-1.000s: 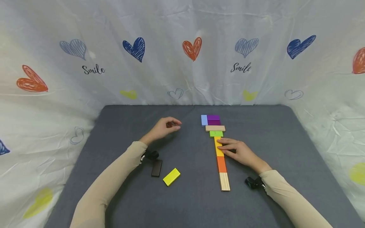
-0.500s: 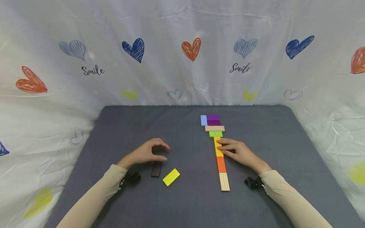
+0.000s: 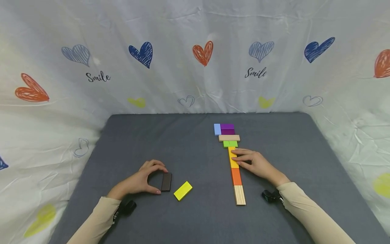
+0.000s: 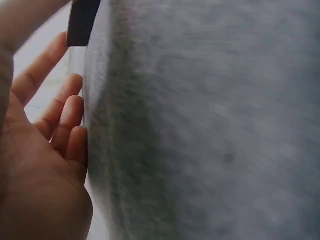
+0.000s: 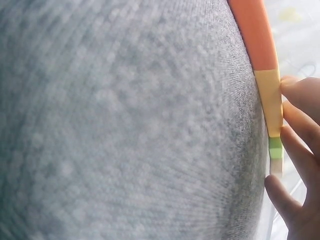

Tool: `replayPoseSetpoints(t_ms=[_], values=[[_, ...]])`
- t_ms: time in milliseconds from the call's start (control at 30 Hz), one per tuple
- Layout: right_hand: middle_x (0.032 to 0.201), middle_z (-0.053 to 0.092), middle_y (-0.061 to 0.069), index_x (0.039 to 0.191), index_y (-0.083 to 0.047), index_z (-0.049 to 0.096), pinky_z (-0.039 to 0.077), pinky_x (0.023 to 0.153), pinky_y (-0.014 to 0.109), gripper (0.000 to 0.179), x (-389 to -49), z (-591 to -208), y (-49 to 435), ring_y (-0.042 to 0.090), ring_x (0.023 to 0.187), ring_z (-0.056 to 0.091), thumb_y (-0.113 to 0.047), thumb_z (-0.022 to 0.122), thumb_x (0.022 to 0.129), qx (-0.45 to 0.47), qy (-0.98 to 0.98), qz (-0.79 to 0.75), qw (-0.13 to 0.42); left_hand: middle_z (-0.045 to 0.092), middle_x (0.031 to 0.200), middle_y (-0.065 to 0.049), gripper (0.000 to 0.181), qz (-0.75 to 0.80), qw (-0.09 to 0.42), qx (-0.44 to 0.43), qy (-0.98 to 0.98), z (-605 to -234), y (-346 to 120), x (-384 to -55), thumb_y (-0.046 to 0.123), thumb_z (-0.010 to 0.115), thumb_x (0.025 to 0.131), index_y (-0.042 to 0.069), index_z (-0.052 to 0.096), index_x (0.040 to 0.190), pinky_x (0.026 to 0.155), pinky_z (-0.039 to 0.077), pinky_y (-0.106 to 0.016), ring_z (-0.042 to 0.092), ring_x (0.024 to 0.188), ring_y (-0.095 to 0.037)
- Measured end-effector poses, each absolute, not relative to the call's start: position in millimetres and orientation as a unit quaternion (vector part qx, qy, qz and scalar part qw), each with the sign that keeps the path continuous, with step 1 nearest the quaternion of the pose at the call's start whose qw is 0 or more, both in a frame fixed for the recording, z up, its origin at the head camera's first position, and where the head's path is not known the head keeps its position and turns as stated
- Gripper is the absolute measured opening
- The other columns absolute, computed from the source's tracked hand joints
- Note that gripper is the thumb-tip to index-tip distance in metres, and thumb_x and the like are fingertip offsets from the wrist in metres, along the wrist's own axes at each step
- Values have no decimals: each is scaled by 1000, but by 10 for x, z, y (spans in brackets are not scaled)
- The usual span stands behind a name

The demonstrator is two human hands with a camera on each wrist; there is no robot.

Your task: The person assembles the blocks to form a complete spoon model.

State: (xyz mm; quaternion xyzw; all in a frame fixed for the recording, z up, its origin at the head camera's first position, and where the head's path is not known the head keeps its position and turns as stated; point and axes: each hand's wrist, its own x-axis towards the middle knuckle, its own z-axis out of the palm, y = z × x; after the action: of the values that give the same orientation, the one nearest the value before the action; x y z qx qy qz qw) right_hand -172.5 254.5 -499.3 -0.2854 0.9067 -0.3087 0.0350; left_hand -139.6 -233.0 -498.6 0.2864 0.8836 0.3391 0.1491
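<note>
My left hand (image 3: 141, 179) curves around a small dark brown block (image 3: 166, 182) that lies flat on the cloth, index fingertip at its far end, thumb by its near end. In the left wrist view, the dark block (image 4: 82, 22) meets the index fingertip, and the other fingers curl loosely. My right hand (image 3: 258, 164) rests its fingertips on an amber block (image 3: 233, 162) in a row of coloured blocks. Below it in the row come an orange block (image 3: 236, 177) and a striped wooden block (image 3: 239, 195); above is a green piece (image 3: 230, 144).
A bright yellow block (image 3: 183, 190) lies loose, right of the dark one. Topping the row are a pale wooden block (image 3: 229, 138), purple blocks (image 3: 227, 128) and a light blue block (image 3: 217, 129). A white curtain with hearts (image 3: 202, 53) hangs behind the grey table (image 3: 195, 220).
My left hand has come back toward me and to the left, from the middle of the table to the dark brown block. The right hand stays on the amber block.
</note>
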Motion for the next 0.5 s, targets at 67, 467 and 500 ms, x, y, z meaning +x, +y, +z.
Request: replayPoseSetpoints(t_ms=[67,467,500], values=[[143,59,-2,123,-22,72,41,111,51,31,-1726,-4989,2544,27,139,49,-16,70,92,-287,907,-308,33,44,142,4,65,342,143,282,885,-4999,-2352,-1376,46,87,69,38,57,127,103,36,-60,36,131,-26],[142,60,-1,122,-21,73,41,110,51,30,-1717,-4984,2535,27,138,50,-16,70,92,-292,907,-303,25,48,137,3,61,323,100,269,902,-5000,-2275,-1343,40,91,66,33,60,118,101,35,-57,40,126,-25],[142,60,-1,122,-21,73,41,110,51,30,-1717,-4983,2534,27,138,50,-16,70,92,-293,907,-303,24,48,136,3,61,324,100,268,902,-4999,-2275,-1344,39,92,66,34,61,118,102,35,-57,40,126,-25]])
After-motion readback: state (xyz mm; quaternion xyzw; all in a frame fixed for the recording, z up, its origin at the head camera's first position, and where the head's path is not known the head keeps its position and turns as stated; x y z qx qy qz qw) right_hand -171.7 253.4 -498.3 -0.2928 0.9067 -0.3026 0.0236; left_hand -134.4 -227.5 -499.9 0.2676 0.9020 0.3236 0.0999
